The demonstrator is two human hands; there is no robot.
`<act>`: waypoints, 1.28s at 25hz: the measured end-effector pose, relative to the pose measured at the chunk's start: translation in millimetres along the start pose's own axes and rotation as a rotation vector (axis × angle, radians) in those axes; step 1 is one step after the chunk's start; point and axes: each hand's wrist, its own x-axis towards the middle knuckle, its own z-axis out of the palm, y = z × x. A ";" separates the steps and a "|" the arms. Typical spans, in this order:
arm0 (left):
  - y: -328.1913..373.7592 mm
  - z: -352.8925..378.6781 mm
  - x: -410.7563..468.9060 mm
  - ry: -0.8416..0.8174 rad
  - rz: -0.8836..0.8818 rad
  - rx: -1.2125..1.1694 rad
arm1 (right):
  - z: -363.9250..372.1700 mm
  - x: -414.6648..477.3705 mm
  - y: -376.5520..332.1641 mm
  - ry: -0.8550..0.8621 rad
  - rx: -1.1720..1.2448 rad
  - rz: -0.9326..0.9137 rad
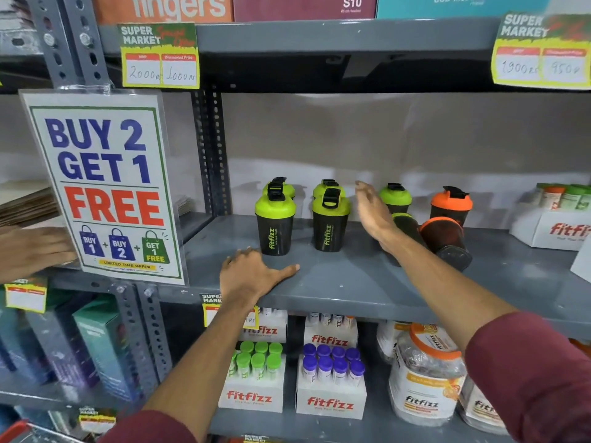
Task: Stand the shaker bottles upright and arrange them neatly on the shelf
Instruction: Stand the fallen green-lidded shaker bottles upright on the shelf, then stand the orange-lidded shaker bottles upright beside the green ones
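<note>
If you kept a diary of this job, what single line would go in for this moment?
left hand flat on shelf, empty | right hand open, raised | orange shaker on its side | green shakers upright

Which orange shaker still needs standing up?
Look at the grey middle shelf, right of the four upright green-lidded bottles. Two orange-lidded shakers sit there: the upright one behind, and the tipped shaker in front, alone in lying on its side, base toward the shelf edge.

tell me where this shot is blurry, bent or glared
Head view: the right hand is motion-smeared in front of the shaker bottles, whose labels read sharp; wide-angle bending tilts the shelf post and bows the shelf edge; the right price tag is soft at the frame edge; glare streaks the plastic sleeve over the offer poster; the left hand is crisp.
</note>
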 end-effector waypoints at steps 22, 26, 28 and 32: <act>136.3 53.4 -31.9 -0.214 0.372 -0.020 | -57.0 -1.5 63.2 0.036 -0.905 -0.092; 138.4 51.8 -33.5 -0.212 0.368 -0.019 | -58.2 -14.6 68.0 0.117 -0.595 -0.105; 138.0 51.9 -34.6 -0.212 0.364 -0.023 | -59.0 -21.9 69.3 0.099 -0.442 -0.106; 137.5 52.4 -34.5 -0.214 0.371 -0.009 | -56.5 -28.6 69.2 0.070 -0.297 -0.129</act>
